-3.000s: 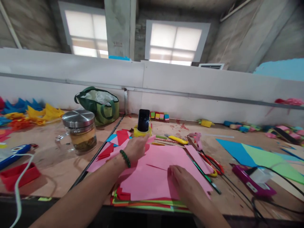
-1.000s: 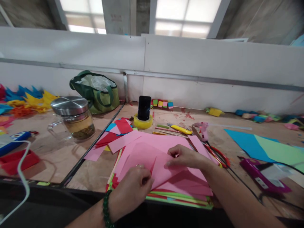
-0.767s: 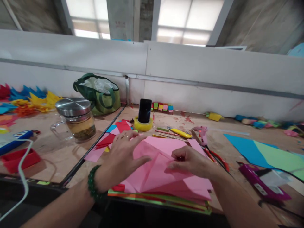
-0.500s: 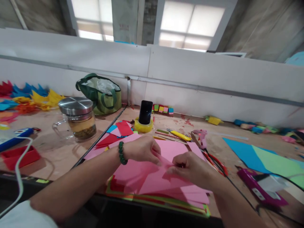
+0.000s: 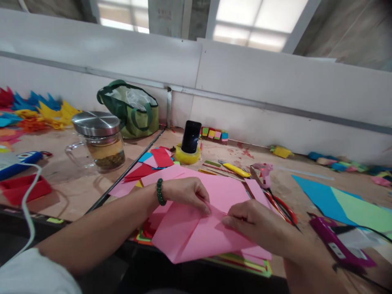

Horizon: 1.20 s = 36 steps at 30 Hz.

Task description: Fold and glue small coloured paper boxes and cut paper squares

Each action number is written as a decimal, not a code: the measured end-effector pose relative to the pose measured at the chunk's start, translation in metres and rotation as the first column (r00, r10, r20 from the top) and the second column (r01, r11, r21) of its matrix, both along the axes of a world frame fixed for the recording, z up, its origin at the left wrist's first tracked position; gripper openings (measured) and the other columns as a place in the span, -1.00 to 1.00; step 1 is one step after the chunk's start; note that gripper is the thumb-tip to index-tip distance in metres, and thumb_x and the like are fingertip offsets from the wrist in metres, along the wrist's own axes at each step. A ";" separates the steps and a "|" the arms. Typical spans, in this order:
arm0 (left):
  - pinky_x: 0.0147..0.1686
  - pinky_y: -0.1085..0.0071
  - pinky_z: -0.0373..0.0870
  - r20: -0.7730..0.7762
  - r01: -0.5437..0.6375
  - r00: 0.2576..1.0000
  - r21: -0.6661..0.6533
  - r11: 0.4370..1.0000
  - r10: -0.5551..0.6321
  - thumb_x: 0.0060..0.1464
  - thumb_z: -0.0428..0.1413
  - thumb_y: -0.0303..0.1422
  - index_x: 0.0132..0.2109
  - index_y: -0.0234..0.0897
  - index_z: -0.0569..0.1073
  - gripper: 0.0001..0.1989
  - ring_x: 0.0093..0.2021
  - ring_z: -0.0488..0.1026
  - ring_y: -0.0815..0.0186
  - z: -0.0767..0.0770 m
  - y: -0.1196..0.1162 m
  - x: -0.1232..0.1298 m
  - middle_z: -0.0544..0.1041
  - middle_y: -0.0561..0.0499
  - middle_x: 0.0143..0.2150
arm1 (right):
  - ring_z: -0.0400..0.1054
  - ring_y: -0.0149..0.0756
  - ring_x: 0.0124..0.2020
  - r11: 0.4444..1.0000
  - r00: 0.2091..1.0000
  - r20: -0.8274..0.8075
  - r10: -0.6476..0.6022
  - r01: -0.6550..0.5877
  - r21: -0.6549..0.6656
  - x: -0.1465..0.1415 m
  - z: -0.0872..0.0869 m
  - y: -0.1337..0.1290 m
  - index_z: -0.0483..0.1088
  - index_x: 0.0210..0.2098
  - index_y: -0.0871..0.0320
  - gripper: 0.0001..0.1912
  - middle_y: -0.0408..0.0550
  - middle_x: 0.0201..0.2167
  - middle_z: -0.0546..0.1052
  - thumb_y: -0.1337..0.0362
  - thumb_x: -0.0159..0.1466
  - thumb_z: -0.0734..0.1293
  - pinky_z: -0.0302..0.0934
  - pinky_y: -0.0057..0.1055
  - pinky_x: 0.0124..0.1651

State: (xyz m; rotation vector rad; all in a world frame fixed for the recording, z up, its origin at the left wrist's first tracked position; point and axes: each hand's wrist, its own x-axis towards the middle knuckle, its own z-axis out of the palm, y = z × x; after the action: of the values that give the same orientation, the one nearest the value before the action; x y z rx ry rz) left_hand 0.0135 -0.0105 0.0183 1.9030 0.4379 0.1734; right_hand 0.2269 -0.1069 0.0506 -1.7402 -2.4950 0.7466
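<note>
A sheet of pink paper (image 5: 180, 230) is pinched between my two hands, with a crease running through it and its near corner reaching past the table edge. My left hand (image 5: 188, 194), with a green bead bracelet (image 5: 160, 192) on the wrist, grips its far edge between thumb and fingers. To the right, my right hand (image 5: 249, 216) has thumb and bent fingers closed on the same sheet. Underneath lies a stack of coloured paper (image 5: 257, 267), mostly pink on top with yellow, green and red edges.
A phone (image 5: 191, 136) leans in a yellow tape roll (image 5: 186, 155) behind the paper. Right of it are a yellow utility knife (image 5: 235, 170), a pink glue gun (image 5: 263, 173), red-handled scissors (image 5: 284, 208) and a purple power strip (image 5: 339, 241). A glass tea mug (image 5: 105, 151) stands left.
The pink sheet has been turned and raised, so its corner now points toward me over the table edge. Both hands keep hold of it. The view has tipped slightly downward.
</note>
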 end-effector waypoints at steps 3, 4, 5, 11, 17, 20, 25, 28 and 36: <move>-0.50 0.57 0.19 -0.002 0.018 1.000 -0.024 1.000 -0.018 -0.06 0.26 -0.22 -0.38 -0.36 0.59 -0.75 -0.50 0.29 0.46 -0.001 -0.002 0.001 0.48 0.07 -0.53 | -0.10 -0.50 -0.60 1.000 1.000 0.020 -0.003 0.003 0.011 0.002 0.000 -0.004 0.17 -0.64 0.18 -0.49 -0.23 -0.66 0.07 -0.03 0.29 0.15 -0.27 -0.44 -0.59; -0.51 0.57 0.18 -0.001 0.023 1.000 -0.022 0.999 -0.023 -0.05 0.25 -0.24 -0.37 -0.37 0.59 -0.77 -0.51 0.28 0.46 -0.002 -0.002 0.002 0.47 0.07 -0.53 | -0.10 -0.50 -0.61 1.000 1.000 0.019 0.001 -0.002 0.016 0.003 -0.001 -0.005 0.17 -0.65 0.19 -0.48 -0.23 -0.67 0.07 -0.03 0.29 0.15 -0.28 -0.44 -0.60; -0.52 0.57 0.17 -0.002 0.030 1.000 -0.017 0.999 -0.030 -0.04 0.24 -0.24 -0.36 -0.37 0.59 -0.77 -0.51 0.26 0.46 -0.002 -0.003 0.002 0.46 0.08 -0.54 | -0.10 -0.51 -0.61 1.000 1.000 0.015 0.011 -0.012 0.018 0.002 -0.001 -0.006 0.18 -0.65 0.19 -0.48 -0.23 -0.67 0.08 -0.03 0.29 0.16 -0.28 -0.44 -0.60; -0.53 0.57 0.15 0.012 0.062 0.998 -0.014 0.998 -0.062 0.00 0.20 -0.32 -0.36 -0.42 0.56 -0.81 -0.53 0.23 0.48 -0.001 -0.006 0.003 0.41 0.07 -0.54 | -0.02 -0.50 -0.63 1.000 0.999 -0.038 0.008 -0.009 -0.025 -0.002 0.006 -0.005 0.28 -0.67 0.20 -0.50 -0.21 -0.70 0.17 0.01 0.27 0.20 -0.19 -0.47 -0.62; -0.55 0.55 0.06 0.191 -0.205 0.960 -0.021 0.978 0.205 0.02 0.17 -0.28 -0.50 -0.43 0.46 -0.72 -0.55 0.11 0.50 0.003 -0.002 0.002 0.25 0.13 -0.61 | 0.44 -0.17 -0.17 0.860 0.569 -0.790 -0.228 0.498 0.111 0.035 0.001 0.002 0.44 -0.07 0.10 -0.45 0.05 -0.19 0.57 -0.16 0.14 0.30 0.32 -0.34 -0.19; -0.55 0.54 0.03 0.315 -0.351 0.890 0.008 0.936 0.331 0.02 0.16 -0.26 -0.52 -0.42 0.43 -0.70 -0.53 0.09 0.49 0.001 -0.003 0.005 0.21 0.13 -0.60 | 0.48 -0.14 -0.20 0.803 0.290 -0.895 -0.339 0.585 -0.114 0.041 -0.017 0.004 0.45 -0.05 0.07 -0.42 0.05 -0.21 0.59 -0.17 0.08 0.36 0.36 -0.31 -0.21; -0.53 0.52 0.07 0.336 -0.386 0.873 0.033 0.922 0.353 0.07 0.11 -0.25 -0.47 -0.44 0.47 -0.69 -0.51 0.12 0.46 -0.006 -0.012 0.012 0.24 0.10 -0.58 | 0.45 -0.27 -0.31 0.827 0.160 -0.930 -0.331 0.523 -0.205 0.019 -0.033 0.006 0.54 -0.27 0.12 -0.65 -0.04 -0.32 0.60 0.04 0.03 0.48 0.35 -0.39 -0.26; -0.50 0.52 0.10 0.324 -0.400 0.874 0.051 0.915 0.363 0.07 0.11 -0.29 -0.46 -0.44 0.48 -0.72 -0.49 0.15 0.45 -0.006 -0.018 0.013 0.30 0.08 -0.56 | 0.41 -0.35 -0.44 0.799 0.124 -0.931 -0.342 0.560 -0.219 0.015 -0.031 0.008 0.56 -0.39 0.16 -0.71 -0.08 -0.44 0.58 0.08 0.00 0.51 0.33 -0.44 -0.36; -0.52 0.53 0.08 0.263 -0.366 0.897 -0.007 0.931 0.355 0.06 0.13 -0.27 -0.46 -0.43 0.46 -0.73 -0.50 0.12 0.47 -0.008 -0.018 0.013 0.25 0.10 -0.57 | 0.37 -0.38 -0.53 0.764 0.088 -0.941 -0.326 0.612 -0.207 0.017 -0.029 0.007 0.57 -0.49 0.18 -0.75 -0.09 -0.55 0.56 0.14 -0.07 0.55 0.31 -0.46 -0.43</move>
State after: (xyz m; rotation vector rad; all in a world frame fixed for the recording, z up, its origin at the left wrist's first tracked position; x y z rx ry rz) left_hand 0.0263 -0.0281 0.0105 1.7927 0.6078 0.6772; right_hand 0.2440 -0.0995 0.0220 -1.1932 -0.9814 0.9328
